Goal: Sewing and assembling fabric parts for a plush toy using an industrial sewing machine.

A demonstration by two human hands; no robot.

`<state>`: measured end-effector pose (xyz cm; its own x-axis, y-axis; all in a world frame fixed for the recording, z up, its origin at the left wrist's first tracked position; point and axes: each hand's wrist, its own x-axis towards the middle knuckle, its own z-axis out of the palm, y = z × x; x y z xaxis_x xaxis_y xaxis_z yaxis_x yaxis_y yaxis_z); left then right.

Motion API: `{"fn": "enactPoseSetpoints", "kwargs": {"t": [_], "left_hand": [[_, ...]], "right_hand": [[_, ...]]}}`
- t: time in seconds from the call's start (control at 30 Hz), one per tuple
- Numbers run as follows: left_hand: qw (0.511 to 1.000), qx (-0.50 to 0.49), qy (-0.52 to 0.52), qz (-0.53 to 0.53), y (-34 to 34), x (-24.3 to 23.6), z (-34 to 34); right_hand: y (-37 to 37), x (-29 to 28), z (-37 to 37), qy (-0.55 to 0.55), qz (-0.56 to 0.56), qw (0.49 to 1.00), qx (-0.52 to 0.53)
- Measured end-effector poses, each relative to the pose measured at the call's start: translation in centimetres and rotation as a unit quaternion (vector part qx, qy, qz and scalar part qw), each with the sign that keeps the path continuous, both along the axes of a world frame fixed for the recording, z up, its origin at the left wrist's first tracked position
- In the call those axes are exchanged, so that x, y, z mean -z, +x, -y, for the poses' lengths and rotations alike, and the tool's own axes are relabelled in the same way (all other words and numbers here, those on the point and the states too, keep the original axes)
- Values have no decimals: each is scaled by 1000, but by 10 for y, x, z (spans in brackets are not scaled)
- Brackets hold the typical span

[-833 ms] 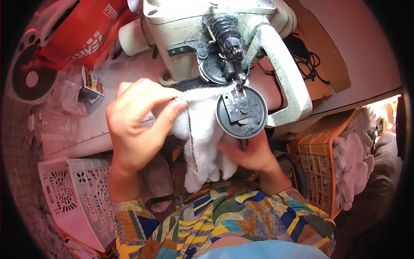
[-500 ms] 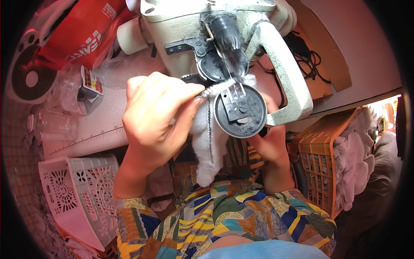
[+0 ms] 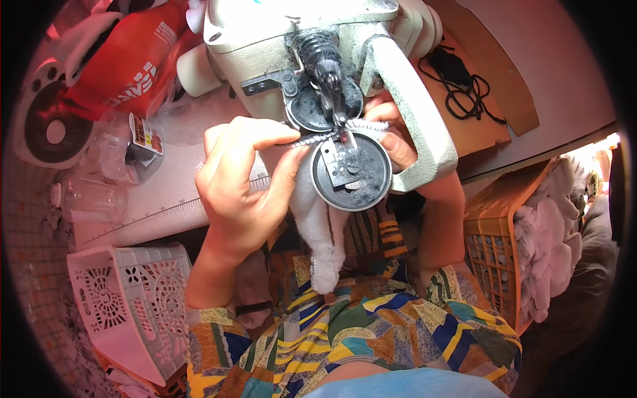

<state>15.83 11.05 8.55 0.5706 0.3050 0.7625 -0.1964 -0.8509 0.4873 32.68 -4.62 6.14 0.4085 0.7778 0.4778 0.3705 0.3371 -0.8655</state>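
A white fluffy fabric piece [image 3: 323, 242] hangs below the discs of a pale green sewing machine [image 3: 265, 53], its upper edge running between the two dark discs. My left hand [image 3: 242, 179] pinches that edge between thumb and forefinger, just left of the front disc [image 3: 361, 182]. On the other side, my right hand [image 3: 398, 136] grips the edge's right end, partly hidden behind the disc and the machine's curved arm [image 3: 424, 119]. Lint coats the discs and the black needle mechanism [image 3: 325, 66] above them.
A white lattice crate [image 3: 136, 298] stands at lower left; an orange crate [image 3: 494, 245] at right holds several white fluffy pieces [image 3: 547, 245]. Clear plastic jars [image 3: 89, 201] and a red bag [image 3: 133, 60] lie at left. A black cable [image 3: 464, 86] rests on cardboard at upper right.
My right hand has come up from below the front disc to the fabric edge at its right. My left hand keeps its pinch. The whole view has shifted slightly.
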Motion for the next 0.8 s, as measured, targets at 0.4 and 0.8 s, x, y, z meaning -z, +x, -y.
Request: {"fn": "enactPoseSetpoints", "kwargs": {"t": [0.4, 0.8], "left_hand": [[983, 10, -157, -94, -5, 35, 25], [943, 89, -247, -203, -88, 105, 53]], "right_hand": [[-53, 69, 18, -81, -154, 969, 178], [-118, 41, 24, 66, 256, 962, 65]]}}
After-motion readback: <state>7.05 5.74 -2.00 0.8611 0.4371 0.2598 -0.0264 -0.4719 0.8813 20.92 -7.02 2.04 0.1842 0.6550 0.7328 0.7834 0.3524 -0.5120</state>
